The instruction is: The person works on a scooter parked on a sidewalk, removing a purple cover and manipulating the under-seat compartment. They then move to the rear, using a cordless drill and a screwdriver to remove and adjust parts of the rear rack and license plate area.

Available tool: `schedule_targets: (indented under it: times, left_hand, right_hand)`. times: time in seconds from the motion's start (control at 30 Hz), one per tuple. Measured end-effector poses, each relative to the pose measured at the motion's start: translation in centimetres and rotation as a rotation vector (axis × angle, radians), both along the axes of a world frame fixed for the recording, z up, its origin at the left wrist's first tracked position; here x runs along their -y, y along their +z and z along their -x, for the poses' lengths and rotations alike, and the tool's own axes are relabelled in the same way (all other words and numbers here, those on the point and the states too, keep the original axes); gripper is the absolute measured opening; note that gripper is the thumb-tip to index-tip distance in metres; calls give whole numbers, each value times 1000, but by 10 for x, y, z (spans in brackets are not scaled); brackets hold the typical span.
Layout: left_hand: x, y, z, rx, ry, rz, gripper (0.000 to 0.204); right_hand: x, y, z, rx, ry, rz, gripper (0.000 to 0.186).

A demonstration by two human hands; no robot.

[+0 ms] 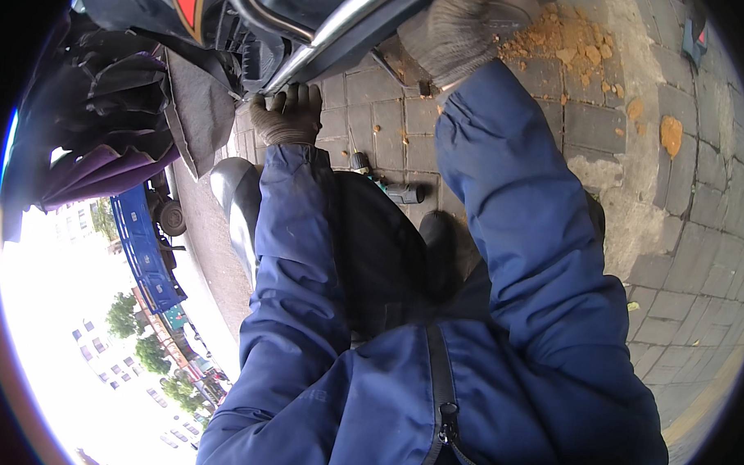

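My left hand [287, 119], in a grey-brown knit glove, is at the lower end of a shiny metal bar [334, 36] on a dark scooter-like vehicle [142, 7]. Its fingers are bent against the bar. Farther up and to the right, my right hand [454, 39], gloved alike, reaches in beside the vehicle; its fingers are mostly hidden at the top edge, so what they touch cannot be made out. On the paving between my arms lies a green and black power drill [402, 192], its chuck and thin bit pointing away, partly covered by my knee.
Crumbled orange-brown soil [571, 51] is scattered on the grey paving bricks [429, 116] beside my right hand. A dark fabric cover with purple lining [104, 170] hangs at the left. Beyond it a blue cargo vehicle [146, 245] stands on the road.
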State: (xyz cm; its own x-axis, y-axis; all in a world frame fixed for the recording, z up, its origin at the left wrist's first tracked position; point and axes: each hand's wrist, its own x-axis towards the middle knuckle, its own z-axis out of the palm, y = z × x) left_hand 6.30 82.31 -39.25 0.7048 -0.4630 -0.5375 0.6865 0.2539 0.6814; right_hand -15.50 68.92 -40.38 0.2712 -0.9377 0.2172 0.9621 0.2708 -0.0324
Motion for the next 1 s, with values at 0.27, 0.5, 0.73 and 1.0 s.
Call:
schedule_targets:
  times: [0.27,0.5,0.73,1.0]
  left_hand:
    - [9,-5,-8,181,34,110,56]
    - [7,-2,-4,191,17,10,56]
    - [-1,5,-1,126,-85,107,47]
    - [-5,4,-10,47,-36,93,38]
  right_hand:
    - [13,-44,-32,-325,-132,92,55]
    - [3,-69,-41,-647,-204,241,43]
    - [5,-67,-38,-942,-294,477,33]
    - [3,-70,-26,-1267,-383,757,25]
